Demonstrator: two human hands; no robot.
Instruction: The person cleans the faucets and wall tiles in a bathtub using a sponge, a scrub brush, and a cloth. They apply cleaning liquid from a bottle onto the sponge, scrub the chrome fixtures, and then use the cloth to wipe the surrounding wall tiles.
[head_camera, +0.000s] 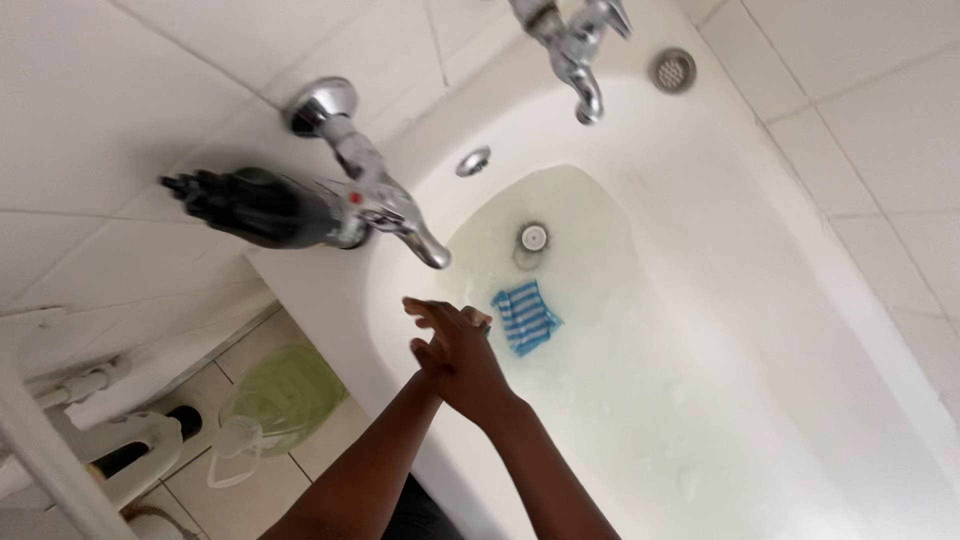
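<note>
Over the near edge of a white bathtub (330, 290) my two hands are pressed together, palm to palm, with the fingers stretched out. My right hand (472, 372) lies on top with its back towards me. Only the fingers of my left hand (432, 312) show, along the far edge of the right one. I see nothing held between them. They hover just below the spout of a chrome tap (402, 215). A blue and white striped cloth (525, 318) lies in the shallow water of the tub, just beyond my fingertips.
A black shower handset (255, 205) rests on the chrome tap. A second chrome tap (575, 60) hangs over the tub's far end. The drain plug (533, 237) sits beyond the cloth. On the tiled floor stand a green plastic container (285, 395) and a white frame (60, 440).
</note>
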